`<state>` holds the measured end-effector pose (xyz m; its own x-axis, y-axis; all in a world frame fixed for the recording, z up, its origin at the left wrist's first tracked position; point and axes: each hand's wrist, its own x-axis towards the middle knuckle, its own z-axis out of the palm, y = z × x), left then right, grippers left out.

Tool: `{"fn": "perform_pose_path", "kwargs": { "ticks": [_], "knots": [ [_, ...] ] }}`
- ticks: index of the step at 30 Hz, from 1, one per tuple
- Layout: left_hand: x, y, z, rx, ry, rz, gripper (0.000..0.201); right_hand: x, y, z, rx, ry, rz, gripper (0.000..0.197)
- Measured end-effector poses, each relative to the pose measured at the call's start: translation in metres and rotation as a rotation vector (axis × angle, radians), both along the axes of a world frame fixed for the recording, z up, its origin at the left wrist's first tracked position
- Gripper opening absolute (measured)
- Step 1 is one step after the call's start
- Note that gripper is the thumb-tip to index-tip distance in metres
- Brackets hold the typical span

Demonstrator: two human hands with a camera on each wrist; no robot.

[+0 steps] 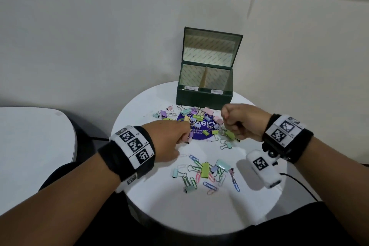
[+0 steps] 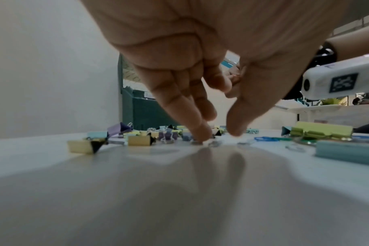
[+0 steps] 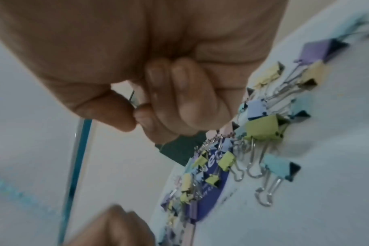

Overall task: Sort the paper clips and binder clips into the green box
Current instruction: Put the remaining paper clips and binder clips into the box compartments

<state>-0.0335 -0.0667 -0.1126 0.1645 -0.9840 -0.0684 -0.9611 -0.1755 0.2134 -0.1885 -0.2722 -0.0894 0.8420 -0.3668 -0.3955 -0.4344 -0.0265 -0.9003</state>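
Two hands over the round table (image 1: 151, 201): my left hand (image 1: 169, 140) reaches relaxed toward white paper clips (image 1: 182, 155) just beside it; right hand (image 1: 242, 121) pinches thin wire, nearer green box (image 1: 204, 97).

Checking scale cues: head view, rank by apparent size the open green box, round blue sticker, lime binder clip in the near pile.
1. Open green box, clearly largest.
2. Round blue sticker, partly covered by clips.
3. Lime binder clip, smallest, though nearest the camera.

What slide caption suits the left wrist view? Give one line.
Left hand fingertips touching the white table amid scattered binder clips.
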Motion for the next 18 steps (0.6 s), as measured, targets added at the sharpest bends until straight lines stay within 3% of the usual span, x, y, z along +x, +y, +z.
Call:
{"fn": "perform_pose_path", "kwargs": {
  "ticks": [4,8,10,12,14,16,18],
  "knots": [
    [-0.004,-0.001,-0.001,0.028,-0.027,-0.024,0.023,-0.020,0.002,-0.007,0.014,-0.024,0.047,0.028],
    [-0.006,-0.004,0.000,0.056,-0.056,-0.042,0.020,-0.036,0.027,-0.008,-0.042,0.047,0.169,0.011],
    [-0.006,-0.003,0.001,0.068,-0.067,-0.041,0.019,-0.044,0.039,-0.007,-0.247,0.088,0.325,0.007],
    [-0.006,-0.003,0.000,0.064,-0.072,-0.048,0.019,-0.050,0.049,-0.008,-0.587,0.199,0.496,0.004],
    [-0.007,-0.002,-0.001,0.057,-0.077,-0.056,0.021,-0.052,0.057,-0.012,-0.902,0.317,0.587,0.017],
    [-0.008,0.000,-0.001,0.052,-0.068,-0.063,0.020,-0.052,0.059,-0.015,-1.055,0.353,0.608,0.023],
    [-0.008,-0.001,-0.001,0.062,-0.091,-0.100,0.016,-0.052,0.055,-0.016,-1.085,0.334,0.594,0.027]
  ]
}}
